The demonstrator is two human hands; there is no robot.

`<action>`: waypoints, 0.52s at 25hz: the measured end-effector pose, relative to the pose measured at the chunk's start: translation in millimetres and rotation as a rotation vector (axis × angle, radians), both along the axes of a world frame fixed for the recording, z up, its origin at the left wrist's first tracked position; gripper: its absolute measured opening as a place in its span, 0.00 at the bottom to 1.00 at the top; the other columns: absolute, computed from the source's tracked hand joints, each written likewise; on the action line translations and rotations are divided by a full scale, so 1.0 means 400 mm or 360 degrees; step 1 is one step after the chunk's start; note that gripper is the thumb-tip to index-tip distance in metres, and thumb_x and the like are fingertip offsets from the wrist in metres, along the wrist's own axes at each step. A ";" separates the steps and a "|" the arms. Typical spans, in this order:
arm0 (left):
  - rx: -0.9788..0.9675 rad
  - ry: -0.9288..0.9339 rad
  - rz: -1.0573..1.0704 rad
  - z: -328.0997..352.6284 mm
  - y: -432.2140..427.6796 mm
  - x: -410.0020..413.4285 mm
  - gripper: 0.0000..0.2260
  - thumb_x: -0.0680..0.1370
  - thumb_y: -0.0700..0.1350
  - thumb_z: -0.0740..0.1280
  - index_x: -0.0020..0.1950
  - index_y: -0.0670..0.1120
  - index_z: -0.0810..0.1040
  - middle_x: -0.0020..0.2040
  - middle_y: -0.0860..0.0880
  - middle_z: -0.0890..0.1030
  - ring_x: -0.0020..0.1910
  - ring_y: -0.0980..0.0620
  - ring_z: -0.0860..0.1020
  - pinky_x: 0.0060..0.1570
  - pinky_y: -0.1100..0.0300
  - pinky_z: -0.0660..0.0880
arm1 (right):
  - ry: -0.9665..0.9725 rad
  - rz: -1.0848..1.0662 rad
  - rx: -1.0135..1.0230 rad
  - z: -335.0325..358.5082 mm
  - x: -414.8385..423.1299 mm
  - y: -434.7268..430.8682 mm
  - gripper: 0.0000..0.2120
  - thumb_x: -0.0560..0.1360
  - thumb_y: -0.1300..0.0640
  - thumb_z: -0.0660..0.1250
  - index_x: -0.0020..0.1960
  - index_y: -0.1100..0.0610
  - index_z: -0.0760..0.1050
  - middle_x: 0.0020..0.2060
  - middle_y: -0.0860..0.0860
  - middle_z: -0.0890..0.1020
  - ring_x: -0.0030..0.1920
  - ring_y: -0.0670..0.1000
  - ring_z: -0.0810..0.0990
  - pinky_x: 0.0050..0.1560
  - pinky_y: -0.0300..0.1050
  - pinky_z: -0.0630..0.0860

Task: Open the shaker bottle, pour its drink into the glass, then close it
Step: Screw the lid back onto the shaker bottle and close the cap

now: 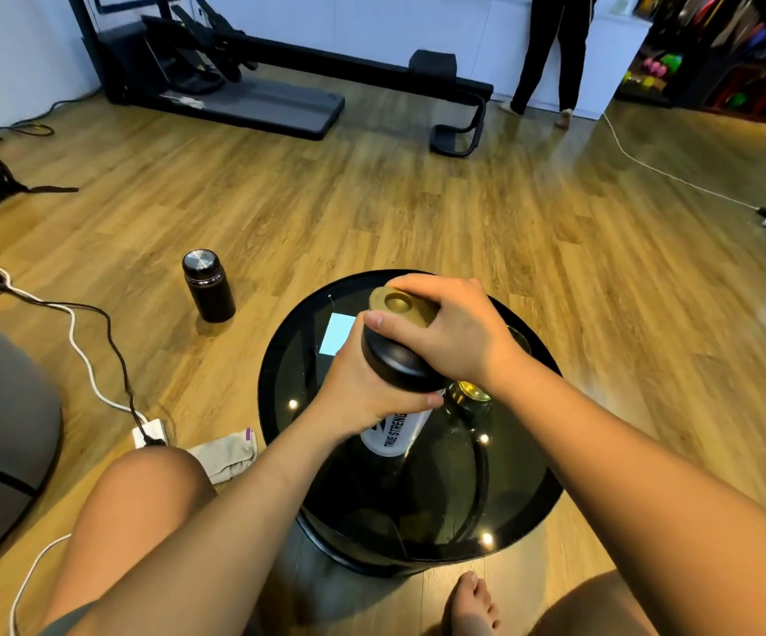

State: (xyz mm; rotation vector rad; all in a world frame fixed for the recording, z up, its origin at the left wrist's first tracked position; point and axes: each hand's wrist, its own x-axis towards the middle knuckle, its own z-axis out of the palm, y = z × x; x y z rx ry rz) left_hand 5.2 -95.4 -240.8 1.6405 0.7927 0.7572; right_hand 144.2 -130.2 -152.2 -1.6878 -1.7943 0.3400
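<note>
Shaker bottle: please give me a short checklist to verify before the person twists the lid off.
1. Left hand wraps the shaker bottle body: ok.
2. Right hand grips the black lid and gold cap: ok.
3. Bottle upright: not ok, it tilts.
4. Glass close by on the round glass table: ok.
5. Glass empty: cannot tell.
6. Lid already loosened: cannot tell.

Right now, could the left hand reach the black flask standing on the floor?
Probably not yet: the left hand is wrapped around the shaker bottle. The black flask stands on open floor left of the table, nothing blocking, so it could after letting go.
</note>
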 end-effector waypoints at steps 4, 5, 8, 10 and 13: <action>0.0008 -0.0055 0.0108 -0.004 -0.012 0.012 0.39 0.54 0.55 0.83 0.63 0.59 0.71 0.57 0.56 0.83 0.57 0.63 0.82 0.54 0.67 0.78 | 0.0079 -0.0097 0.0046 -0.011 -0.002 -0.001 0.18 0.70 0.34 0.69 0.44 0.48 0.83 0.36 0.43 0.85 0.41 0.45 0.82 0.46 0.51 0.79; 0.0014 -0.0055 0.0116 -0.004 -0.013 0.013 0.39 0.55 0.55 0.83 0.63 0.59 0.71 0.56 0.57 0.83 0.57 0.63 0.82 0.53 0.68 0.78 | 0.0076 -0.0113 0.0049 -0.012 0.000 -0.001 0.19 0.70 0.33 0.69 0.45 0.48 0.83 0.37 0.43 0.85 0.42 0.44 0.83 0.47 0.51 0.79; 0.0038 -0.0071 0.0106 -0.009 -0.015 0.015 0.38 0.55 0.53 0.83 0.62 0.61 0.71 0.56 0.64 0.83 0.56 0.66 0.82 0.50 0.72 0.77 | 0.0069 -0.0177 -0.0030 -0.017 0.003 0.002 0.28 0.67 0.29 0.67 0.54 0.49 0.84 0.46 0.44 0.87 0.50 0.44 0.84 0.55 0.50 0.79; 0.0046 -0.0081 0.0109 -0.010 -0.015 0.015 0.39 0.56 0.53 0.83 0.62 0.62 0.70 0.57 0.67 0.81 0.56 0.67 0.81 0.50 0.74 0.76 | 0.0059 -0.0182 -0.0062 -0.021 0.005 0.004 0.32 0.66 0.28 0.66 0.58 0.50 0.84 0.50 0.45 0.87 0.54 0.45 0.83 0.58 0.50 0.78; 0.0065 -0.0076 0.0125 -0.012 -0.016 0.018 0.40 0.55 0.53 0.84 0.62 0.63 0.70 0.57 0.67 0.81 0.56 0.67 0.81 0.51 0.74 0.76 | 0.0053 -0.0184 -0.0036 -0.019 0.004 0.003 0.31 0.67 0.29 0.66 0.57 0.50 0.84 0.48 0.45 0.87 0.52 0.45 0.83 0.57 0.49 0.78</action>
